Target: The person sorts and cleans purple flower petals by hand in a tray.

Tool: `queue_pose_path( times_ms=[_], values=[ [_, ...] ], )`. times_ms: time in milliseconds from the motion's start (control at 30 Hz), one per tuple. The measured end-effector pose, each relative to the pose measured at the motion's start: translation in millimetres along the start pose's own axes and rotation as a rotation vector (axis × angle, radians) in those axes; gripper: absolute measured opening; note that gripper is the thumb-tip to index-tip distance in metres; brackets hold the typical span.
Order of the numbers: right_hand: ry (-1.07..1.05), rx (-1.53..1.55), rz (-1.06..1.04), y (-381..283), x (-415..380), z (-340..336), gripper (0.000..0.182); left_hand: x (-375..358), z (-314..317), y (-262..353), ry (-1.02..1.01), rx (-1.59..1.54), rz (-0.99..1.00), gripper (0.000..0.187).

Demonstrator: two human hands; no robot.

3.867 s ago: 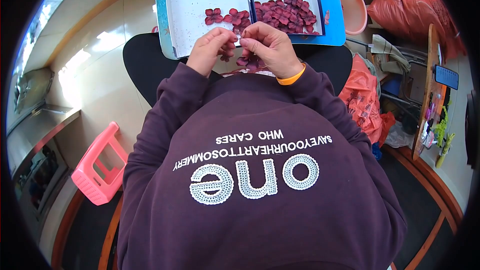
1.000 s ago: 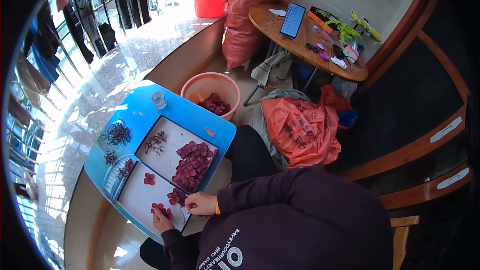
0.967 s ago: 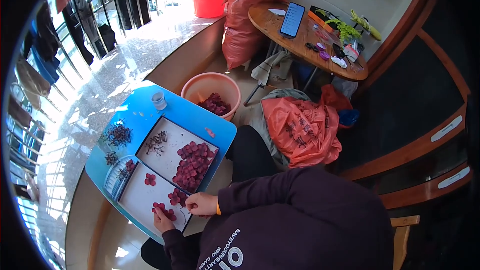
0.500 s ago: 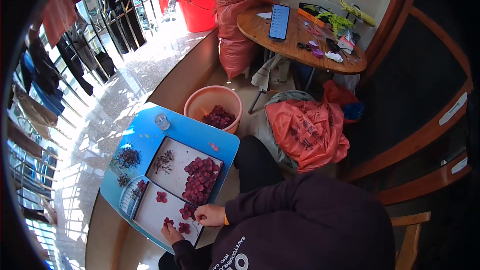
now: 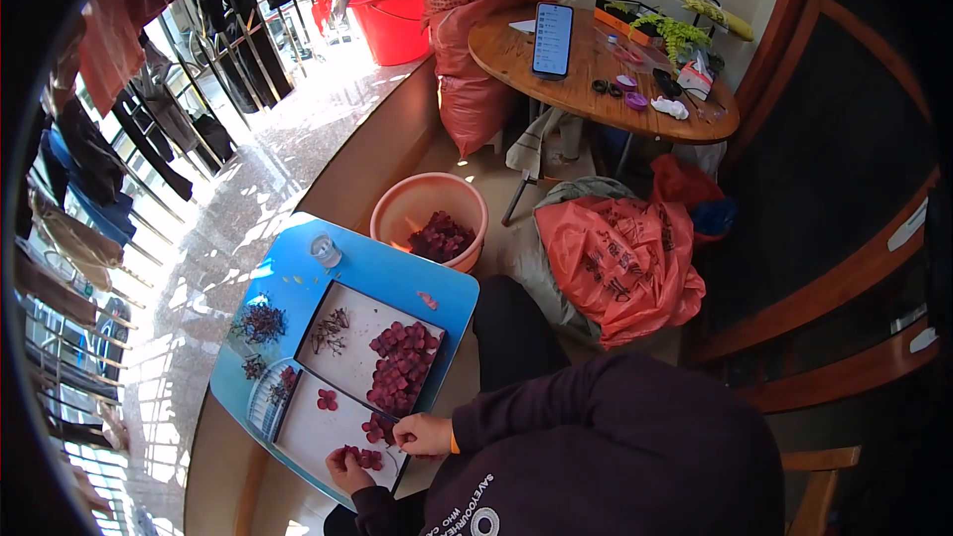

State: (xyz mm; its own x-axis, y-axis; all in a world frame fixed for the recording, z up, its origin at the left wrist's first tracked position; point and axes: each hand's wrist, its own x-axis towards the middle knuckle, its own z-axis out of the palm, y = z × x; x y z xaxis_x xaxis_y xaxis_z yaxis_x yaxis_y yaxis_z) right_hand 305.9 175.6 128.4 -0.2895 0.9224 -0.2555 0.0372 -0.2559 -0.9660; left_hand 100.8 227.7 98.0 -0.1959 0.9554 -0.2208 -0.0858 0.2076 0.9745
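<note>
Dark red four-petalled flower heads [image 5: 376, 428] lie near both hands on the nearer white tray [image 5: 310, 432]. My left hand [image 5: 348, 473] is at its near edge, fingertips closed at a small dark red flower [image 5: 347, 453] beside another flower [image 5: 369, 460]. Pinched closed at the right side of that tray is my right hand [image 5: 425, 435]; what its fingers hold is too small to make out. A single flower [image 5: 327, 399] lies apart on the tray. The farther white tray [image 5: 362, 310] carries a pile of dark red flowers [image 5: 405, 362] and some dry stems [image 5: 329, 331].
A blue board [image 5: 298, 243] bears the trays, a clear cup [image 5: 324, 251] and dark stem clumps [image 5: 261, 322]. Beyond it stands an orange basin [image 5: 385, 201] with more flowers. A red plastic bag [image 5: 620, 268] and a round wooden table [image 5: 586, 104] with a phone [image 5: 553, 40] are farther off.
The view has shifted slightly. My left hand has brought its flower closer to the one lying beside it at the tray's near edge. My right hand stays nearly in place, still closed.
</note>
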Motion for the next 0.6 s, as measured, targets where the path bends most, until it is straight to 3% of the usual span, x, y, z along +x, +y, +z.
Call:
queue_pose_path(
  times_ms=[133, 333, 467, 600],
  values=[
    [-0.021, 0.047, 0.027, -6, -4, -5, 0.002, -9, 4, -1, 0.052, 0.263, 0.242, 0.017],
    [-0.022, 0.070, 0.028, -5, -4, -5, 0.002, 4, -18, -21, -0.009, 0.312, 0.303, 0.017],
    [-0.007, -0.019, -0.061, -8, -3, -6, 0.001, -13, -6, 10, -0.092, 0.134, -0.075, 0.018],
    [0.048, -0.027, -0.063, 5, 6, -7, 0.001, -3, -9, -9, -0.124, -0.103, -0.027, 0.019]
  ],
)
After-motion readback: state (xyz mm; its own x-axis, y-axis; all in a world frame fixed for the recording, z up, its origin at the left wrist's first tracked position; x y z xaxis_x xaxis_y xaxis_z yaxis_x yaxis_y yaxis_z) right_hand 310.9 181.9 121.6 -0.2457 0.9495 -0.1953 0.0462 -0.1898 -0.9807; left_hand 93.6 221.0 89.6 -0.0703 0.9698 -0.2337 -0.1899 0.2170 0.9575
